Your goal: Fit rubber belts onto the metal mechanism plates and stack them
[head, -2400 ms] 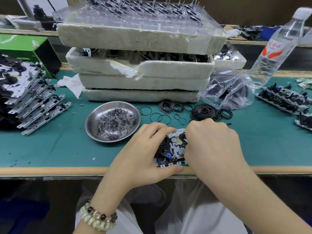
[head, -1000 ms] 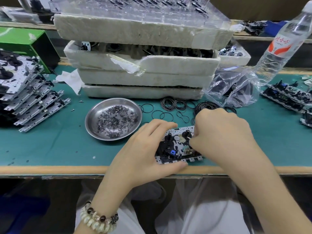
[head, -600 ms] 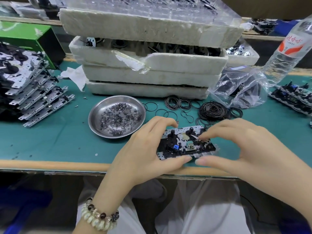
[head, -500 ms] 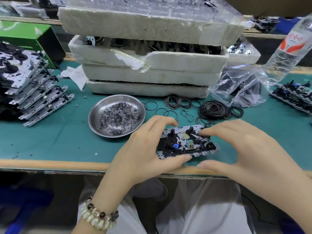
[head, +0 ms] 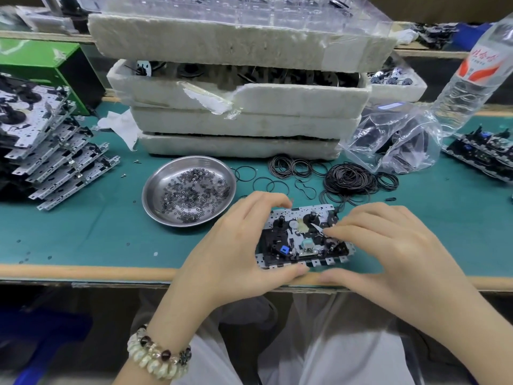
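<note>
Water bottle [head: 472,87], far right of the surface: white label [head: 484,61] carries a row of red characters above a red-orange swoosh. Characters too blurred to read. Green box [head: 41,62], far left: pale mark on top, not legible. No other readable text.

The stamped silver metal plate [head: 302,211] looks bright and smooth, with matt black plastic parts on it. The round steel dish [head: 152,197] is polished and mirror-glossy, and the small dark metal washers [head: 194,190] in it gleam dully. The thin black rubber belts [head: 351,180] are matt. The teal bench mat [head: 83,232] is smooth and matt, edged by a pale wooden strip [head: 83,270]. The white foam trays [head: 236,45] are rough and crumbly, one torn. The clear plastic blister tray [head: 249,12], crinkled clear plastic bag [head: 402,151] and clear plastic bottle [head: 472,87] are glossy. The bead bracelet [head: 158,354] shines.
</note>
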Available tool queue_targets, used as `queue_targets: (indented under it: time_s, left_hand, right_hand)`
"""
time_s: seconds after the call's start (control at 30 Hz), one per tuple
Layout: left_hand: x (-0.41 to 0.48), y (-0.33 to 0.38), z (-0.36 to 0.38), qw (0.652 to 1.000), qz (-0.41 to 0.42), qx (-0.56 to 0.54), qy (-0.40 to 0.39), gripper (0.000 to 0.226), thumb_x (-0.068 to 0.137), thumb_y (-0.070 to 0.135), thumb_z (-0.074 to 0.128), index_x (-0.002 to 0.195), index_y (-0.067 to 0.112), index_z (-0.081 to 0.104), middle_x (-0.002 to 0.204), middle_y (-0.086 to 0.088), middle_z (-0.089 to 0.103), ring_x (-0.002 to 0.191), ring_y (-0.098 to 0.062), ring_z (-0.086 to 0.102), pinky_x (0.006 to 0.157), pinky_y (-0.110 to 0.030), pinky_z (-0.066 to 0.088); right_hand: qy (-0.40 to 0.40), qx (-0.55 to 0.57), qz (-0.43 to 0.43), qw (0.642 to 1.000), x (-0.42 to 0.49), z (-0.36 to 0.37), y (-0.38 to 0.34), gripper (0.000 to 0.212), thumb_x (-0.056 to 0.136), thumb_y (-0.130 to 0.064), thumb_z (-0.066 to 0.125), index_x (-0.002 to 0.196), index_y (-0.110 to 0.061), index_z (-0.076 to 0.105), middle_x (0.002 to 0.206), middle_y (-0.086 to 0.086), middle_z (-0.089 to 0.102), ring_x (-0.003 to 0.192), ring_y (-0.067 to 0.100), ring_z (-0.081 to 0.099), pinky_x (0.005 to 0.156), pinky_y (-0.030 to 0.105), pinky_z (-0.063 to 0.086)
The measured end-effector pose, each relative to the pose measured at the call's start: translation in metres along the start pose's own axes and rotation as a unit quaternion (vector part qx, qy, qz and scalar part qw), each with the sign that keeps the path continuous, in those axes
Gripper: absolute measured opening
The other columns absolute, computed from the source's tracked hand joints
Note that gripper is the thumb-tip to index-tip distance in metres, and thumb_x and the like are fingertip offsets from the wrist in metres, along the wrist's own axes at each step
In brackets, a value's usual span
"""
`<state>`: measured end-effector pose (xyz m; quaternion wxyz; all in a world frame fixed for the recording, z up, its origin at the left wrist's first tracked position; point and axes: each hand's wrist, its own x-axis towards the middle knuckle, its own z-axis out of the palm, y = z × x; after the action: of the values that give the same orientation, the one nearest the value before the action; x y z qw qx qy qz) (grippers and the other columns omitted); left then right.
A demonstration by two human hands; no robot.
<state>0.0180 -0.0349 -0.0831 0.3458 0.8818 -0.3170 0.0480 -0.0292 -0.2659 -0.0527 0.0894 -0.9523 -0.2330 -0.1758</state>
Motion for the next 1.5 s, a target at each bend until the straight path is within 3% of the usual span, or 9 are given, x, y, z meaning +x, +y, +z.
queue_targets:
  time_s: [0.23,0.47,0.67,0.77,0.97,1.13,1.27,1.37,1.5]
  left_hand:
    - [0.002,-0.001,-0.001,1.000,0.027,-0.006,-0.006,0.094,0.076,0.069,0.069,0.151,0.027,0.031,0.149,0.016,0.036,0.141,-0.008,0.034,0.117,-0.027,0.030]
    - [0.000,0.000,-0.005,0.997,0.011,-0.073,0.020,0.090,0.081,0.078,0.051,0.151,0.025,0.031,0.147,0.016,0.040,0.142,-0.008,0.035,0.112,-0.012,0.023]
    - [-0.001,-0.002,-0.003,0.995,0.014,-0.093,0.042,0.081,0.088,0.082,0.035,0.150,0.029,0.032,0.144,0.013,0.046,0.141,-0.015,0.040,0.111,-0.018,0.029]
    - [-0.002,-0.005,-0.002,0.994,0.020,-0.092,0.049,0.080,0.088,0.082,0.035,0.149,0.031,0.033,0.146,0.014,0.046,0.140,-0.014,0.042,0.109,-0.018,0.031]
    - [-0.001,-0.006,-0.001,0.995,0.030,-0.075,0.051,0.077,0.089,0.081,0.034,0.150,0.033,0.032,0.145,0.017,0.047,0.138,-0.012,0.043,0.109,-0.013,0.028]
    - [0.000,-0.004,-0.001,0.997,0.035,-0.052,0.046,0.075,0.089,0.081,0.034,0.149,0.036,0.032,0.143,0.022,0.046,0.136,-0.006,0.041,0.107,-0.008,0.025]
    - [0.000,-0.003,0.000,0.998,0.035,-0.043,0.040,0.074,0.089,0.080,0.034,0.149,0.036,0.032,0.143,0.023,0.045,0.136,-0.004,0.041,0.107,-0.007,0.024]
    - [0.000,-0.002,-0.001,0.998,0.036,-0.038,0.038,0.074,0.090,0.079,0.034,0.148,0.035,0.033,0.142,0.022,0.046,0.135,-0.005,0.042,0.108,-0.007,0.025]
    - [0.001,-0.001,-0.002,0.998,0.032,-0.039,0.035,0.070,0.089,0.080,0.034,0.147,0.040,0.033,0.141,0.023,0.046,0.135,-0.008,0.043,0.107,-0.008,0.025]
  right_hand:
    - [-0.082,0.251,0.076,0.961,0.021,0.007,0.005,0.090,0.071,-0.068,0.064,0.146,-0.024,0.039,0.144,-0.017,0.042,0.138,-0.003,0.030,0.110,0.009,0.022]
    - [-0.161,0.240,0.035,0.957,0.037,0.019,0.018,0.095,0.069,-0.058,0.080,0.148,-0.037,0.031,0.144,-0.025,0.035,0.139,-0.005,0.027,0.114,0.024,0.029]
    - [-0.073,0.252,0.058,0.963,0.035,0.021,0.010,0.086,0.059,-0.046,0.089,0.137,-0.033,0.054,0.137,-0.018,0.053,0.132,-0.004,0.041,0.111,0.031,0.035]
    - [0.007,0.287,0.094,0.953,0.024,0.014,0.013,0.084,0.056,-0.038,0.094,0.132,-0.028,0.060,0.132,-0.014,0.059,0.128,-0.004,0.047,0.105,0.020,0.038]
    - [0.105,0.235,0.204,0.944,-0.018,-0.022,0.061,0.083,0.056,-0.057,0.083,0.130,-0.028,0.061,0.131,-0.014,0.060,0.126,-0.003,0.050,0.103,0.014,0.038]
    - [0.090,0.155,0.355,0.918,-0.058,-0.042,0.112,0.086,0.044,-0.062,0.077,0.125,-0.035,0.064,0.123,-0.020,0.062,0.113,-0.010,0.053,0.094,0.002,0.035]
    - [0.001,0.104,0.437,0.893,-0.076,-0.047,0.136,0.076,0.049,-0.067,0.074,0.118,-0.037,0.067,0.125,-0.010,0.061,0.115,0.007,0.051,0.093,0.027,0.038]
    - [0.058,-0.055,0.437,0.896,-0.079,-0.039,0.144,0.060,0.066,-0.054,0.077,0.114,-0.018,0.073,0.137,0.018,0.053,0.130,0.034,0.042,0.109,0.046,0.034]
    - [0.162,-0.156,0.385,0.895,-0.074,-0.022,0.139,0.035,0.079,-0.026,0.080,0.108,-0.009,0.073,0.132,0.023,0.053,0.128,0.043,0.038,0.108,0.053,0.032]
